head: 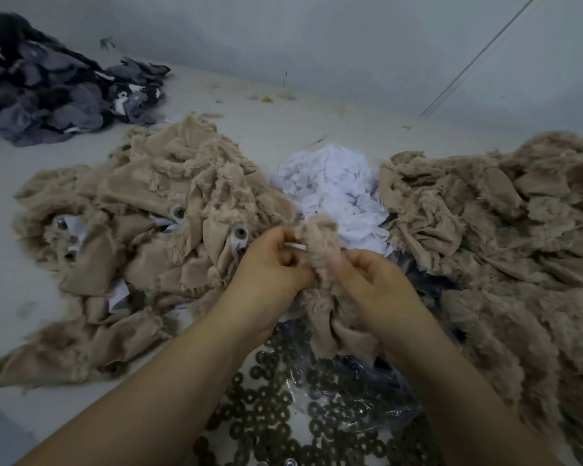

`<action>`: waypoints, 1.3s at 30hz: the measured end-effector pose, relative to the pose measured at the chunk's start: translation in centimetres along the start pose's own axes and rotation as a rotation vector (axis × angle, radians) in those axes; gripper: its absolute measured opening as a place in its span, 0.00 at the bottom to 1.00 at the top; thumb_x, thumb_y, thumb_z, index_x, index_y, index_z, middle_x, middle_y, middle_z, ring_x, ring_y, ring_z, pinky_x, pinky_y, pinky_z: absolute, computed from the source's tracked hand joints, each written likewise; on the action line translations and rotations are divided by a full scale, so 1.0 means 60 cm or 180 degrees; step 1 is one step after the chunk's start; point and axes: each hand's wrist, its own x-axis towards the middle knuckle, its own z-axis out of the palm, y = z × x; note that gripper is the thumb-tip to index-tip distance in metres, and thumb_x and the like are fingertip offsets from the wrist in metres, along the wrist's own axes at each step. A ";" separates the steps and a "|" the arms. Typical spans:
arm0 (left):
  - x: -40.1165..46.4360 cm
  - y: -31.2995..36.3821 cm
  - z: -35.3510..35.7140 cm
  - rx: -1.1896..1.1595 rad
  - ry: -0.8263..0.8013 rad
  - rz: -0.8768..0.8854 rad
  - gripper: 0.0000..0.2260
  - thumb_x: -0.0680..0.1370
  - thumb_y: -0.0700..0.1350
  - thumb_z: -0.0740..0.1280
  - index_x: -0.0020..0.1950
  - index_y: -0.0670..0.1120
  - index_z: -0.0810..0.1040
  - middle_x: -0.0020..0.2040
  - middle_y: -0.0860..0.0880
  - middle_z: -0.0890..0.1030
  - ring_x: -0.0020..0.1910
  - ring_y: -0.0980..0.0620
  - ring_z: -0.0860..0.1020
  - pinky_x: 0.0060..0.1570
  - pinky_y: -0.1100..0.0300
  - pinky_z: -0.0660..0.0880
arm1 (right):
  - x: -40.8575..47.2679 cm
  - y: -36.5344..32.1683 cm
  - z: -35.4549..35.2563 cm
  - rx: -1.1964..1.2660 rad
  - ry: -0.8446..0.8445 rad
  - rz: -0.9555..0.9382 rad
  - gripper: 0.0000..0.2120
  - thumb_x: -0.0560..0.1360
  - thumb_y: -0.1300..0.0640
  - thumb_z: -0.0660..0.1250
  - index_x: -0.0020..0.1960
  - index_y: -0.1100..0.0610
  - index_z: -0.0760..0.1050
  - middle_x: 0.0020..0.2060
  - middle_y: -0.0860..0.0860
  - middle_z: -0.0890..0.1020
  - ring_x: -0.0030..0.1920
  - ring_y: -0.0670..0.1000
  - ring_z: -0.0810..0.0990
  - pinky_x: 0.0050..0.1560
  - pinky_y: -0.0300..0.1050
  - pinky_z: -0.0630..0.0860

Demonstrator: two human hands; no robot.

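Both hands hold one tan furry fabric piece [320, 250] over the middle of the table. My left hand [273, 264] pinches its left edge with curled fingers, where a bit of white shows. My right hand [371, 277] grips its right side, and the piece's lower part hangs down between my wrists. A pile of tan plush pieces with plastic eyes fitted [142, 223] lies to the left. A second tan plush pile [492, 237] lies to the right.
A heap of small white paper or fabric bits [334, 186] sits behind my hands. Several dark ring washers [283, 415] lie on clear plastic near me. A pile of dark grey fabric pieces [48, 85] sits at the far left. A pale wall [350, 38] bounds the table.
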 end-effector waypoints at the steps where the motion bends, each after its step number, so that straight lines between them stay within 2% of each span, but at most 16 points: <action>1: 0.000 0.001 -0.001 0.0045 0.0026 0.0089 0.16 0.71 0.31 0.70 0.55 0.44 0.78 0.46 0.43 0.85 0.44 0.42 0.84 0.44 0.49 0.83 | -0.002 0.000 0.000 -0.0050 -0.0065 -0.0019 0.15 0.73 0.44 0.71 0.53 0.54 0.80 0.42 0.53 0.87 0.40 0.55 0.85 0.41 0.47 0.81; 3: -0.001 0.002 -0.002 0.0124 0.0227 0.0194 0.13 0.74 0.29 0.68 0.53 0.45 0.78 0.43 0.46 0.85 0.40 0.46 0.83 0.41 0.53 0.81 | -0.001 0.008 -0.003 0.0013 0.0081 0.0042 0.06 0.77 0.53 0.71 0.49 0.56 0.82 0.40 0.54 0.87 0.38 0.51 0.85 0.37 0.49 0.82; 5: -0.001 0.003 -0.002 0.0143 0.0455 0.0194 0.12 0.76 0.29 0.67 0.52 0.44 0.78 0.41 0.46 0.84 0.39 0.46 0.81 0.40 0.52 0.80 | 0.002 0.015 -0.007 0.0672 0.0233 0.0390 0.10 0.81 0.56 0.65 0.48 0.59 0.83 0.45 0.62 0.86 0.44 0.61 0.85 0.49 0.63 0.81; 8: -0.006 0.005 0.000 0.0186 0.0521 0.0170 0.07 0.77 0.37 0.70 0.53 0.46 0.79 0.39 0.50 0.83 0.37 0.49 0.80 0.35 0.57 0.78 | 0.003 0.010 -0.013 0.1890 0.0222 0.0777 0.14 0.83 0.56 0.60 0.56 0.64 0.80 0.51 0.64 0.85 0.51 0.61 0.85 0.53 0.60 0.81; 10: -0.010 0.006 -0.003 0.0373 0.0205 0.0043 0.13 0.73 0.46 0.75 0.55 0.51 0.78 0.42 0.54 0.84 0.40 0.54 0.83 0.38 0.61 0.78 | 0.004 0.009 -0.013 0.2254 0.0200 0.0921 0.17 0.83 0.55 0.59 0.60 0.67 0.78 0.52 0.64 0.85 0.53 0.62 0.85 0.54 0.57 0.80; 12: -0.015 0.001 -0.003 0.0633 -0.0208 -0.0149 0.23 0.66 0.51 0.79 0.58 0.54 0.76 0.50 0.53 0.85 0.49 0.54 0.84 0.46 0.58 0.81 | 0.005 0.010 -0.013 0.2442 0.0193 0.1045 0.19 0.83 0.54 0.58 0.62 0.68 0.76 0.54 0.66 0.84 0.54 0.65 0.84 0.55 0.60 0.80; 15: -0.018 -0.010 -0.002 0.0928 -0.0033 -0.0060 0.19 0.69 0.42 0.78 0.56 0.54 0.78 0.51 0.51 0.85 0.50 0.53 0.83 0.48 0.55 0.81 | 0.007 0.008 -0.013 0.2504 0.0449 0.1043 0.19 0.84 0.53 0.57 0.62 0.66 0.76 0.53 0.66 0.84 0.52 0.64 0.85 0.53 0.60 0.81; 19: -0.014 -0.002 -0.016 0.0896 0.0111 0.0174 0.08 0.76 0.36 0.71 0.43 0.49 0.82 0.37 0.53 0.81 0.37 0.55 0.79 0.37 0.60 0.76 | 0.015 0.006 -0.026 0.2345 0.0808 0.0954 0.15 0.84 0.53 0.57 0.56 0.62 0.78 0.49 0.61 0.86 0.47 0.61 0.86 0.48 0.65 0.82; 21: -0.014 0.002 -0.020 0.1062 0.0121 0.0244 0.16 0.76 0.33 0.68 0.34 0.51 0.81 0.30 0.56 0.77 0.30 0.60 0.74 0.32 0.67 0.71 | 0.017 0.006 -0.029 0.2180 0.0811 0.1009 0.13 0.84 0.53 0.58 0.57 0.59 0.78 0.49 0.59 0.86 0.47 0.62 0.86 0.43 0.68 0.81; 23: -0.017 0.006 -0.021 0.1282 0.0188 0.0246 0.20 0.75 0.31 0.65 0.31 0.54 0.81 0.26 0.59 0.75 0.26 0.63 0.71 0.27 0.70 0.67 | 0.015 0.005 -0.024 0.2133 0.0705 0.0925 0.13 0.84 0.56 0.59 0.59 0.61 0.77 0.51 0.60 0.86 0.50 0.62 0.85 0.48 0.66 0.81; 26: -0.017 0.012 -0.020 0.1021 0.0285 0.0131 0.08 0.72 0.41 0.69 0.44 0.53 0.83 0.34 0.57 0.82 0.32 0.61 0.78 0.29 0.68 0.72 | 0.007 0.011 -0.012 0.2190 0.0282 0.0658 0.13 0.84 0.60 0.57 0.61 0.62 0.77 0.52 0.60 0.86 0.52 0.60 0.85 0.51 0.57 0.82; 28: -0.019 0.017 -0.016 0.0672 0.0039 -0.0075 0.11 0.69 0.50 0.73 0.51 0.51 0.82 0.34 0.58 0.82 0.32 0.62 0.79 0.30 0.69 0.73 | 0.002 0.013 -0.006 0.2285 0.0008 0.0590 0.13 0.83 0.64 0.57 0.61 0.64 0.78 0.53 0.62 0.85 0.52 0.61 0.85 0.47 0.52 0.84; 30: -0.019 0.015 -0.010 0.0728 0.0008 0.0039 0.15 0.70 0.52 0.77 0.53 0.48 0.81 0.39 0.55 0.85 0.37 0.57 0.83 0.35 0.65 0.79 | -0.004 0.012 0.001 0.2310 -0.0176 0.0551 0.13 0.79 0.65 0.60 0.60 0.66 0.79 0.53 0.64 0.84 0.53 0.62 0.85 0.46 0.52 0.84; 33: -0.025 0.016 -0.004 0.0775 0.0226 0.0303 0.02 0.76 0.42 0.72 0.47 0.47 0.84 0.43 0.46 0.86 0.43 0.47 0.85 0.42 0.55 0.82 | -0.011 0.009 0.007 0.2215 -0.0291 0.0634 0.17 0.72 0.58 0.70 0.58 0.67 0.80 0.52 0.66 0.84 0.52 0.64 0.85 0.51 0.55 0.82; 36: -0.031 0.012 -0.005 0.0695 -0.0067 0.0225 0.08 0.78 0.44 0.70 0.39 0.48 0.84 0.39 0.47 0.85 0.38 0.48 0.84 0.37 0.59 0.80 | -0.014 0.005 0.008 0.2079 -0.0171 0.0738 0.20 0.75 0.51 0.70 0.58 0.66 0.80 0.51 0.64 0.85 0.52 0.62 0.85 0.49 0.53 0.82; 39: -0.030 0.010 -0.009 0.0658 0.0258 0.0027 0.16 0.78 0.46 0.70 0.31 0.44 0.75 0.29 0.46 0.75 0.25 0.52 0.73 0.25 0.64 0.71 | -0.010 0.006 0.007 0.2266 0.0011 0.0858 0.16 0.81 0.53 0.62 0.56 0.65 0.80 0.49 0.63 0.86 0.48 0.61 0.86 0.43 0.53 0.84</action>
